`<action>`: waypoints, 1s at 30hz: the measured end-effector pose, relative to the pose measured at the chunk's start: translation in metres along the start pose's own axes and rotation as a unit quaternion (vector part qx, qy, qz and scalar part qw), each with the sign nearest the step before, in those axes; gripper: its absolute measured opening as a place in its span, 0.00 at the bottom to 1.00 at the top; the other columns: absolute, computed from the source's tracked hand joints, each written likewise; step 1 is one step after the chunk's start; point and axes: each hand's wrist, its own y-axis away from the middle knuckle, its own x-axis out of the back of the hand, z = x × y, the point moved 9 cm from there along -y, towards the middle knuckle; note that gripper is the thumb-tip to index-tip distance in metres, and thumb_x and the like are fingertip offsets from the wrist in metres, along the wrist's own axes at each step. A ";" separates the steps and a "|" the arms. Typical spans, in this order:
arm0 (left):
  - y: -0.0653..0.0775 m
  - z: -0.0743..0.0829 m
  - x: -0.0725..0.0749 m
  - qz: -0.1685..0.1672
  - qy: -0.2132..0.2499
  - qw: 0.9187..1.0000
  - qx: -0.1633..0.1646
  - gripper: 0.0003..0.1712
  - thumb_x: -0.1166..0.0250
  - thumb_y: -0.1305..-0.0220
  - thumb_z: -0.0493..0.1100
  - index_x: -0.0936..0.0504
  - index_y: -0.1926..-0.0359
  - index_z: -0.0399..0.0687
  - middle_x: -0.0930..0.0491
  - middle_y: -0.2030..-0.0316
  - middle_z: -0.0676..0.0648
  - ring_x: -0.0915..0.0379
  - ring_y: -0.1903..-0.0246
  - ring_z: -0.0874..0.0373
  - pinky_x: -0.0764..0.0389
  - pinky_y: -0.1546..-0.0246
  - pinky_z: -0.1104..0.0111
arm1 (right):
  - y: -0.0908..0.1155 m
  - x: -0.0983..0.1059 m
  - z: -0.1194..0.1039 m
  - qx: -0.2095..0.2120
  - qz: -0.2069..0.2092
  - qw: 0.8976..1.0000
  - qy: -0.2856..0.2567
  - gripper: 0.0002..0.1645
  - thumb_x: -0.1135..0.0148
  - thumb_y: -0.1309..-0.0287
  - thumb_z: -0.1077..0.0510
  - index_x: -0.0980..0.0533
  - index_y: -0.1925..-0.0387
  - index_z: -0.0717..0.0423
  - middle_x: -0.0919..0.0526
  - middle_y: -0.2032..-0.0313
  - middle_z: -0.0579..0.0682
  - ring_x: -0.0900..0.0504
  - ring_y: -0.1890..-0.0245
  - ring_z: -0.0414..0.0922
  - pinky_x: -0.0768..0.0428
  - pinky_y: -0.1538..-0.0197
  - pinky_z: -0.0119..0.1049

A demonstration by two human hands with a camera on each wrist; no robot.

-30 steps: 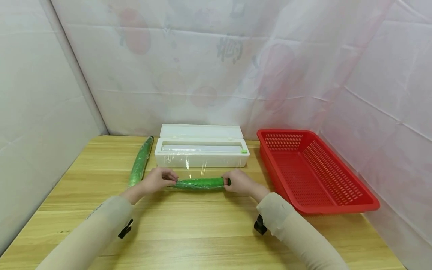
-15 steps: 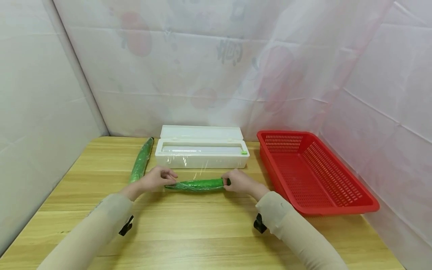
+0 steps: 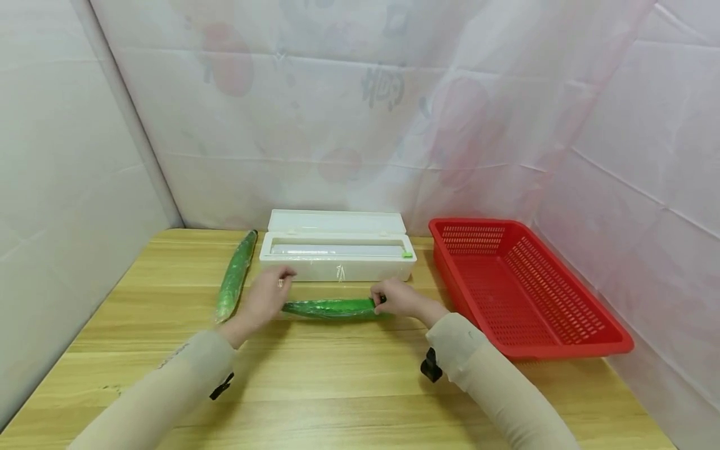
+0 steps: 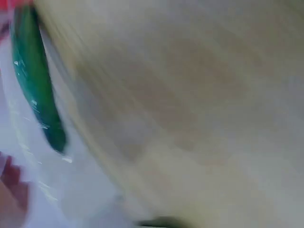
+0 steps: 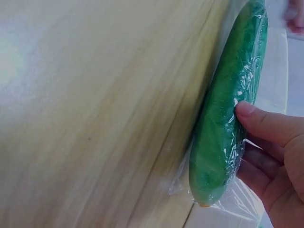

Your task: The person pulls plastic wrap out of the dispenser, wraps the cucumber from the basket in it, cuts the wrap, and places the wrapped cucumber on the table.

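In the middle of the table lies a green cucumber (image 3: 329,308), sideways, with clear cling film (image 5: 244,194) wrapped round it. My right hand (image 3: 396,297) holds its right end; in the right wrist view the thumb presses on the top and the fingers are behind it. Film runs from the cucumber toward a white cling film box (image 3: 337,270) with its lid up. My left hand (image 3: 269,292) is off the cucumber's left end, beside the box's front left corner, its fingers bent and apart from the thumb. It is blurred in the left wrist view.
A second wrapped cucumber (image 3: 236,275) lies at the left, close to my left hand. At the right stands a red plastic basket (image 3: 467,300). A small green cutter (image 3: 407,254) sits at the box's right end. Behind the table hangs a pale curtain (image 3: 337,125).
My left hand has let go of the cucumber's left end and moved up toward the box. The cucumber has rolled slightly under the film. My right hand has stayed at the right end.
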 end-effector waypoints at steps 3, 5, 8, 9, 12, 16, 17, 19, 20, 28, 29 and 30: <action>0.015 0.059 -0.009 0.037 -0.127 0.962 -0.239 0.04 0.35 0.47 0.34 0.19 0.67 0.41 0.18 0.69 0.47 0.22 0.67 0.55 0.19 0.62 0.66 | -0.001 0.001 0.001 0.000 -0.006 1.000 0.005 0.18 0.30 0.53 0.62 0.33 0.84 0.53 0.31 0.82 0.40 0.34 0.76 0.36 0.31 0.66 0.28; 0.035 0.085 -0.027 0.016 -0.195 0.908 -0.370 0.06 0.32 0.49 0.37 0.19 0.69 0.44 0.19 0.70 0.50 0.23 0.68 0.58 0.20 0.62 0.70 | -0.003 0.001 0.001 0.000 -0.013 1.000 0.010 0.19 0.30 0.53 0.63 0.33 0.84 0.53 0.32 0.82 0.40 0.34 0.77 0.36 0.31 0.67 0.27; 0.055 0.092 -0.059 -0.073 -0.280 0.854 -0.432 0.08 0.35 0.43 0.43 0.19 0.62 0.46 0.19 0.64 0.52 0.24 0.62 0.60 0.21 0.57 0.72 | -0.006 0.001 0.000 -0.004 -0.026 1.000 0.012 0.19 0.30 0.53 0.63 0.33 0.85 0.53 0.33 0.83 0.40 0.35 0.78 0.36 0.32 0.69 0.27; 0.057 0.088 -0.068 -0.106 -0.305 0.848 -0.420 0.12 0.38 0.40 0.44 0.20 0.57 0.45 0.19 0.58 0.51 0.24 0.57 0.59 0.22 0.52 0.70 | -0.008 0.001 -0.001 -0.006 -0.029 0.999 0.011 0.19 0.30 0.53 0.63 0.33 0.85 0.53 0.33 0.84 0.40 0.35 0.78 0.36 0.33 0.69 0.26; 0.054 0.069 -0.084 -0.182 -0.362 0.846 -0.347 0.22 0.44 0.34 0.46 0.27 0.41 0.43 0.27 0.42 0.46 0.31 0.41 0.54 0.28 0.41 0.65 | -0.011 0.001 -0.002 -0.006 -0.035 0.999 0.016 0.19 0.30 0.54 0.63 0.33 0.86 0.53 0.33 0.84 0.40 0.35 0.79 0.35 0.33 0.70 0.26; 0.047 0.047 -0.091 -0.222 -0.383 0.854 -0.273 0.28 0.49 0.30 0.47 0.38 0.32 0.43 0.40 0.32 0.43 0.42 0.33 0.50 0.36 0.34 0.61 | -0.013 0.001 -0.002 -0.006 -0.043 0.999 0.007 0.18 0.30 0.54 0.64 0.32 0.85 0.54 0.32 0.84 0.41 0.34 0.78 0.35 0.33 0.69 0.25; 0.045 0.044 -0.092 -0.227 -0.382 0.856 -0.264 0.29 0.50 0.29 0.47 0.40 0.31 0.43 0.41 0.31 0.43 0.43 0.32 0.50 0.36 0.34 0.61 | -0.013 0.000 -0.001 -0.008 -0.045 0.999 0.001 0.18 0.30 0.54 0.64 0.32 0.85 0.55 0.32 0.83 0.41 0.34 0.78 0.35 0.33 0.69 0.25; 0.042 0.040 -0.093 -0.226 -0.374 0.862 -0.257 0.29 0.50 0.30 0.47 0.41 0.31 0.44 0.40 0.32 0.43 0.41 0.33 0.50 0.35 0.35 0.61 | -0.014 0.000 0.001 -0.014 -0.048 0.999 -0.015 0.16 0.30 0.53 0.64 0.31 0.84 0.56 0.30 0.82 0.42 0.33 0.77 0.36 0.31 0.68 0.27; 0.040 0.040 -0.093 -0.222 -0.370 0.865 -0.258 0.30 0.49 0.30 0.48 0.41 0.31 0.44 0.39 0.32 0.43 0.40 0.34 0.50 0.34 0.35 0.61 | -0.014 0.000 0.003 -0.018 -0.048 0.998 -0.024 0.14 0.31 0.53 0.65 0.30 0.82 0.57 0.28 0.81 0.44 0.31 0.76 0.37 0.30 0.67 0.28; 0.023 0.035 -0.097 -0.211 -0.326 0.888 -0.248 0.34 0.43 0.34 0.50 0.41 0.31 0.45 0.34 0.37 0.44 0.33 0.41 0.51 0.29 0.41 0.60 | -0.012 0.001 0.014 -0.055 -0.051 0.995 -0.066 0.09 0.37 0.45 0.65 0.25 0.61 0.59 0.19 0.55 0.58 0.20 0.49 0.54 0.22 0.47 0.45; 0.021 0.034 -0.097 -0.212 -0.320 0.890 -0.246 0.34 0.43 0.34 0.49 0.41 0.31 0.45 0.34 0.38 0.44 0.33 0.41 0.51 0.29 0.41 0.59 | -0.012 0.000 0.014 -0.054 -0.052 0.995 -0.066 0.08 0.38 0.44 0.65 0.25 0.61 0.59 0.19 0.55 0.59 0.21 0.49 0.54 0.22 0.46 0.46; 0.019 0.034 -0.098 -0.210 -0.317 0.892 -0.245 0.33 0.43 0.33 0.48 0.41 0.31 0.45 0.33 0.38 0.44 0.33 0.41 0.51 0.28 0.41 0.59 | -0.012 0.000 0.014 -0.052 -0.052 0.995 -0.066 0.08 0.39 0.43 0.65 0.25 0.61 0.60 0.19 0.55 0.59 0.21 0.49 0.55 0.22 0.46 0.46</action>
